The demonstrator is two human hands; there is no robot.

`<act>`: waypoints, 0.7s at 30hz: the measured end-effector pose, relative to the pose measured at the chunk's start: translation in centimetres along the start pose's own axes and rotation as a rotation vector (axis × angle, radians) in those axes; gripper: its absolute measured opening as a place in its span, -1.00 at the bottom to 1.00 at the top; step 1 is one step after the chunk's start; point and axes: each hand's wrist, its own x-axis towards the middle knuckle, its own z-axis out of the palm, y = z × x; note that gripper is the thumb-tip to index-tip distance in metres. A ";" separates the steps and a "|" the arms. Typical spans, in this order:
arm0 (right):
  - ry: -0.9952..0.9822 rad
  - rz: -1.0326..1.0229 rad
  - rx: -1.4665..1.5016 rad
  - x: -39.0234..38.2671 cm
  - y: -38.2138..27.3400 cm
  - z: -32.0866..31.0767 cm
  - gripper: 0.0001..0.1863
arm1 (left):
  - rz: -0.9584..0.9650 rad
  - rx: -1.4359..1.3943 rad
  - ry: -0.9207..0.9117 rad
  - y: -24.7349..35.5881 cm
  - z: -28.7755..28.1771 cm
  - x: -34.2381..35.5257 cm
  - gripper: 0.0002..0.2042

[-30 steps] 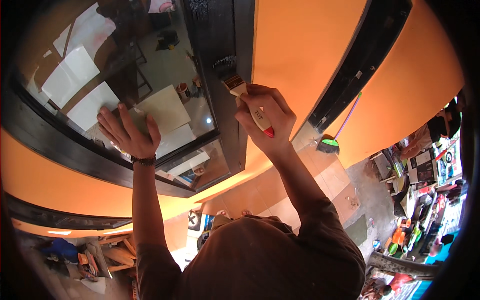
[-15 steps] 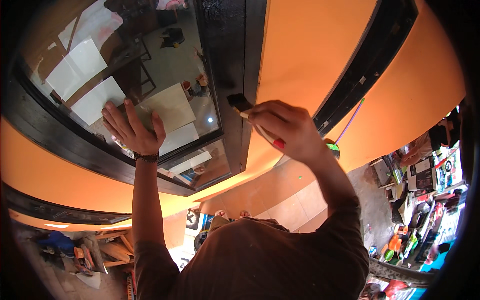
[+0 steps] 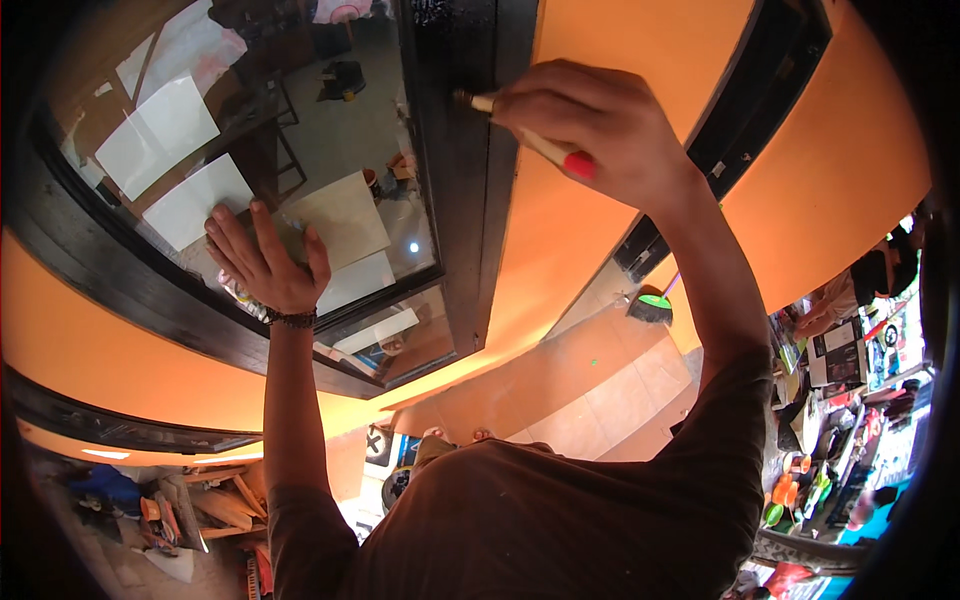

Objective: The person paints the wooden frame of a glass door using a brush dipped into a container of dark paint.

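My right hand grips a paintbrush by its pale wooden handle, which has a red end. The dark bristles point left, against or very near the dark frame around a glass pane; contact is hard to tell. My left hand lies with fingers spread on the pane, a beaded bracelet at its wrist. White sheets and a beige sheet show at the glass around those fingers. Wet-looking shine marks the upper part of the frame.
Orange wall surrounds the frame, with another dark frame to the right. A broom with green and black bristles stands on the tiled floor. Wood pieces lie at lower left; mixed clutter fills the right side.
My right hand has moved up along the frame with the paintbrush, its arm reaching farther. The broom head is now uncovered. My left hand stays on the glass.
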 end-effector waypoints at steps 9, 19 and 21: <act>0.390 0.016 0.046 -1.2 -1.2 2.7 -0.78 | 0.008 0.000 0.007 0.1 0.0 0.0 -0.40; 0.116 0.294 0.184 -7.8 -8.2 7.5 -0.82 | -0.019 -0.010 0.006 0.1 0.1 -0.3 -0.42; -0.069 0.299 0.289 -7.8 -8.7 7.2 -0.81 | -0.024 0.008 -0.003 0.0 0.1 -0.3 -0.42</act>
